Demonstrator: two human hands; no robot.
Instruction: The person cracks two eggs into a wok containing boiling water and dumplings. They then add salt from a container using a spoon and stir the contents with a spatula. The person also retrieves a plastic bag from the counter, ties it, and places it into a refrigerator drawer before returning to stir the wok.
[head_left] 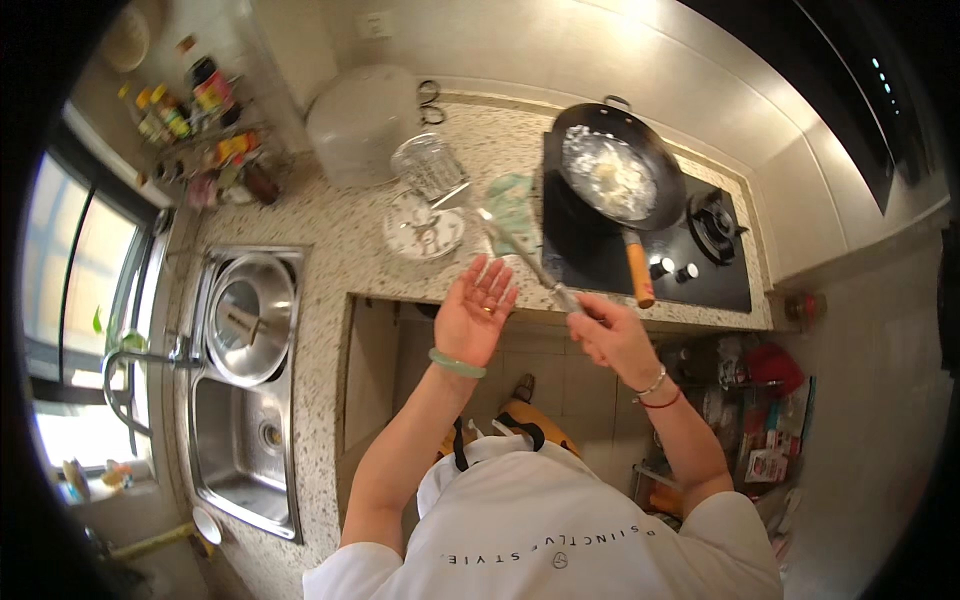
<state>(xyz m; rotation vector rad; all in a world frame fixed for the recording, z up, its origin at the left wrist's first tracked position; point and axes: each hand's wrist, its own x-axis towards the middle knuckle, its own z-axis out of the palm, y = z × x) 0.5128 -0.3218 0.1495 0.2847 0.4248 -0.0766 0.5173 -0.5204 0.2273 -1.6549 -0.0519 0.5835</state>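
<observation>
My right hand (pixel 612 338) is closed around the handle of a long, slim metal cooking utensil (pixel 528 258). Its shaft slants up and left over the counter's front edge; the exact shape of its tip is hard to make out. Palm up, my left hand (pixel 478 308) is held open beside the shaft, with nothing in it. Beyond the hands on the right, a black wok (pixel 665 190) with an orange handle (pixel 638 270) sits on the stove. Pale, whitish food (pixel 618 180) lies in it. A patterned plate (pixel 420 232) and a green cloth (pixel 510 205) are on the counter past my left hand.
A clear ribbed container (pixel 430 165) stands behind the plate, near a large covered appliance (pixel 360 125) and scissors (pixel 430 103). At left, a metal bowl (pixel 250 320) occupies one basin of the double sink (pixel 298 400). The gas stove (pixel 590 262) has a second burner (pixel 714 225) at right.
</observation>
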